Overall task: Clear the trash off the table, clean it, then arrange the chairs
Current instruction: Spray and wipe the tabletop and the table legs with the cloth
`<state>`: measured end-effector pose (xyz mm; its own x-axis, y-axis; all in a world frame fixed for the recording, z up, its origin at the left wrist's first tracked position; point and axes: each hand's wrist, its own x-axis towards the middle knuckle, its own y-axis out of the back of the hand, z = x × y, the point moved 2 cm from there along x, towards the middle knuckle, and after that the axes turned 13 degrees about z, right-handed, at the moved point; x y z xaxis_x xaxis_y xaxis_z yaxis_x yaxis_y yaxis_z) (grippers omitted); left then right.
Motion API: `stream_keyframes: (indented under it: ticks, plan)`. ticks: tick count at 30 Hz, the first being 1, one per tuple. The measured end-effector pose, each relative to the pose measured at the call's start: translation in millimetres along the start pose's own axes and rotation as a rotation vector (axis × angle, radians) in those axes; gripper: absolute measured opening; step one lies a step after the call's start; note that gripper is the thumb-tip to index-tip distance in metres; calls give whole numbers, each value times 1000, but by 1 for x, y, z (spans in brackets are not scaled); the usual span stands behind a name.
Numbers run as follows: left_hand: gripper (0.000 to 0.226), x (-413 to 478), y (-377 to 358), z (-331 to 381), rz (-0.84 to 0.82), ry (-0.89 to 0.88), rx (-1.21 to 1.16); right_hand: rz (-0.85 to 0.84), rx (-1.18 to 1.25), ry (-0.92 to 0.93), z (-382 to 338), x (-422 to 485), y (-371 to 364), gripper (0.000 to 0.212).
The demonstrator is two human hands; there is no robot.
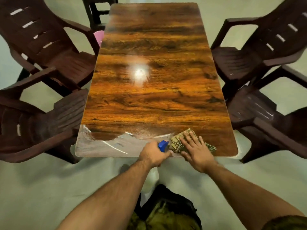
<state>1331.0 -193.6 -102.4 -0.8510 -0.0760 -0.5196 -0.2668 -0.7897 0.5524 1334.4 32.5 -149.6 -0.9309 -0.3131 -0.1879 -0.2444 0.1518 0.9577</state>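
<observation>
A long wood-grain table (152,90) runs away from me, with a wet, shiny patch along its near left edge. My right hand (195,151) presses flat on a checked cloth (178,141) at the near edge of the table. My left hand (153,155) grips a spray bottle (163,145) with a blue trigger head just in front of that edge; its whitish body hangs below the hand, mostly blurred. Dark brown plastic chairs stand on both sides, two on the left (49,52) (38,123) and two on the right (259,52) (269,120).
Another dark chair (97,12) stands at the far left end of the table. A pink container (99,37) shows beside the table's left edge, behind a chair arm. The floor is pale green. A bright lamp reflection sits mid-table.
</observation>
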Motion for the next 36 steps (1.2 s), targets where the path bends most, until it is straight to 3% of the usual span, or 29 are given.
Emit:
stream_keyframes:
  ticks: [1,3,5,7,9,12,15,17,19,22,24,29,32,36]
  plan:
    - [29,-3,-9,2,-22,-6,15,14,0,-34,18,-7,2,75]
    - [35,-8,-23,4,-16,-3,56,78,13,-307,42,-10,5,69]
    - [34,-10,-31,-1,27,4,129,150,35,-606,36,1,4,67]
    - [33,-15,-31,-7,76,34,142,164,39,-720,8,17,0,69]
    - [31,-18,-22,-14,152,95,100,168,21,-594,-25,29,-8,69]
    - [27,-21,0,-30,284,187,58,112,0,-226,-68,34,-20,67]
    - [24,-22,21,-47,352,253,3,12,-46,216,-77,30,-23,68]
    - [24,-25,32,-56,354,273,6,-19,-41,390,-60,30,-20,66]
    - [26,-27,43,-65,365,296,-18,7,-64,313,-46,36,-17,66]
    - [22,-26,58,-80,393,323,-98,132,-41,-132,-66,51,-18,67]
    - [21,-25,69,-91,425,343,-178,149,-12,-297,-97,63,-21,69]
    - [18,-20,107,-109,431,345,-175,94,20,-236,-175,93,-29,70]
    - [27,-14,126,-124,427,343,-142,71,51,-166,-221,105,-37,69]
    - [16,-11,151,-140,427,317,-94,40,51,-19,-270,107,-49,66]
